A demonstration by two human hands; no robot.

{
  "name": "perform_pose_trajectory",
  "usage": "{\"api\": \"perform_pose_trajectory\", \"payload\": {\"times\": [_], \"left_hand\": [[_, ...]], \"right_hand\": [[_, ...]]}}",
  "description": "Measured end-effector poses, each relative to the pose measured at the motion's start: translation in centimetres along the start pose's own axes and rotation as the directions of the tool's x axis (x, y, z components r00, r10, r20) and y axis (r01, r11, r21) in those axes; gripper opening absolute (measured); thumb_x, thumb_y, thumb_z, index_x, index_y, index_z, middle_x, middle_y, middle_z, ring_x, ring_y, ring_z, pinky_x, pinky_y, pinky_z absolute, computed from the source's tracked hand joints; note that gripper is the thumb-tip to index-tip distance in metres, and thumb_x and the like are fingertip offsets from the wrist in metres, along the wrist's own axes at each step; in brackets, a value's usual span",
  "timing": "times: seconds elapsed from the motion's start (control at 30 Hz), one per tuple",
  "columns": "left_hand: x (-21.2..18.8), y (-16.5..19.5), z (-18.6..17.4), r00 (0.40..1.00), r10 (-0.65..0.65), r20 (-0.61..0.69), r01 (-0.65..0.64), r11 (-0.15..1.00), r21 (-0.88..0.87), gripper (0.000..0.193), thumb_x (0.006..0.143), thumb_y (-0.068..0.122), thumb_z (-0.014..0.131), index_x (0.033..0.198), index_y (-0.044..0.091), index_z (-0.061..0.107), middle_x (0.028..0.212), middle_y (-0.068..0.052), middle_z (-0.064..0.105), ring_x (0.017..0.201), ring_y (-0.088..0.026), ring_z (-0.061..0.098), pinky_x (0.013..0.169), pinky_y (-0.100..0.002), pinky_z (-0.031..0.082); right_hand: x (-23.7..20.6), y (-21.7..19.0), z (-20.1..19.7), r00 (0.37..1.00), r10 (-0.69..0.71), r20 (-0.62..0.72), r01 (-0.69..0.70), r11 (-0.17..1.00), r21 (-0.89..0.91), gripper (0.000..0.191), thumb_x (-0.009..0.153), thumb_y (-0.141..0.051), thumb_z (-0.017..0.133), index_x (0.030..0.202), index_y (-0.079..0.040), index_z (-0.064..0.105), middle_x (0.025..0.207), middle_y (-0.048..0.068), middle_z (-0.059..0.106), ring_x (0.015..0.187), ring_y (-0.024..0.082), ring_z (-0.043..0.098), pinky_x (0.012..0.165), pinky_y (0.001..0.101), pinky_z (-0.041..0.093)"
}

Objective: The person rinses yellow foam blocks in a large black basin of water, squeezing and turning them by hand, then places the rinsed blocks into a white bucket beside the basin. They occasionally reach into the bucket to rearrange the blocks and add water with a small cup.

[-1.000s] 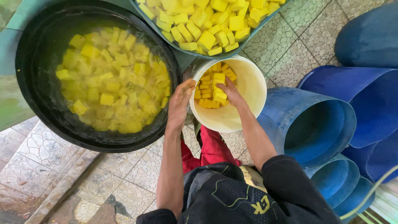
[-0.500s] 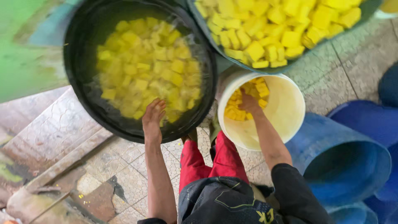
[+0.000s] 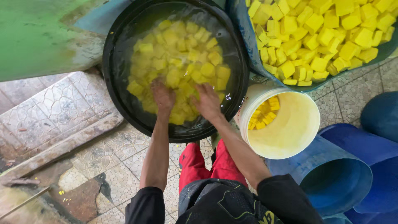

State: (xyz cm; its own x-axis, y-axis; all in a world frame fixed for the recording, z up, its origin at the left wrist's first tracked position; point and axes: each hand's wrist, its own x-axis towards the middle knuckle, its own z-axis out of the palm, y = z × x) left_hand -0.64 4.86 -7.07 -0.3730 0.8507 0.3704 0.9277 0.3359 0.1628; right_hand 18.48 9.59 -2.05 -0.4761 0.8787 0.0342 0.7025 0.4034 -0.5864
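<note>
A large black basin (image 3: 120,37) holds water and many yellow cubes (image 3: 182,58). My left hand (image 3: 163,96) and my right hand (image 3: 206,101) both rest in the water near the basin's front edge, fingers spread over the cubes; what lies under the palms is hidden. To the right, a white bucket (image 3: 290,132) lies tilted with a small pile of yellow cubes (image 3: 264,114) at its left inner side. Above it a big blue tub (image 3: 248,58) is heaped with yellow cubes (image 3: 323,37).
Blue barrels (image 3: 344,174) lie on their sides at the right. A green surface (image 3: 33,37) fills the upper left above a cracked tiled step (image 3: 49,124). My red trousers (image 3: 207,166) show between my arms.
My right hand has left the white bucket and gone into the black basin. My left hand moved from the basin's rim into the water. The view shifted down and right.
</note>
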Motion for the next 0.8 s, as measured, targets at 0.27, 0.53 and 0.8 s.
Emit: {"api": "perform_pose_trajectory", "payload": {"times": [0.27,0.53,0.8], "left_hand": [[1.0,2.6,2.0,0.871,-0.111,0.479,0.206,0.967,-0.151,0.044,0.087,0.024,0.073,0.124,0.003,0.060,0.109,-0.012,0.059,0.099,-0.030,0.061,0.082,-0.043,0.051],[-1.9,2.9,0.0,0.578,-0.372,0.726,0.746,0.602,-0.285,0.036,0.093,0.015,0.071,0.123,0.003,0.057,0.101,-0.006,0.049,0.090,-0.026,0.054,0.073,-0.042,0.046],[-6.3,2.3,-0.2,0.584,-0.419,0.695,0.769,0.011,-0.639,0.031,0.091,-0.002,0.072,0.118,0.003,0.058,0.108,-0.006,0.067,0.096,-0.015,0.067,0.080,-0.030,0.056]], "right_hand": [[4.4,-4.5,2.1,0.632,0.522,0.572,-0.470,0.846,-0.253,0.047,0.093,-0.046,0.066,0.116,-0.005,0.068,0.104,0.013,0.065,0.095,0.025,0.065,0.081,0.0447,0.055],[-6.9,4.3,-5.0,0.895,0.404,0.190,-0.367,0.423,0.828,0.030,0.102,-0.013,0.074,0.124,0.000,0.059,0.112,0.009,0.064,0.104,0.014,0.061,0.090,0.0302,0.052],[-14.1,21.5,-11.7,0.811,0.563,-0.157,-0.546,0.826,0.144,0.040,0.090,-0.022,0.079,0.121,-0.005,0.061,0.112,0.014,0.065,0.098,0.036,0.066,0.083,0.0457,0.055]]}}
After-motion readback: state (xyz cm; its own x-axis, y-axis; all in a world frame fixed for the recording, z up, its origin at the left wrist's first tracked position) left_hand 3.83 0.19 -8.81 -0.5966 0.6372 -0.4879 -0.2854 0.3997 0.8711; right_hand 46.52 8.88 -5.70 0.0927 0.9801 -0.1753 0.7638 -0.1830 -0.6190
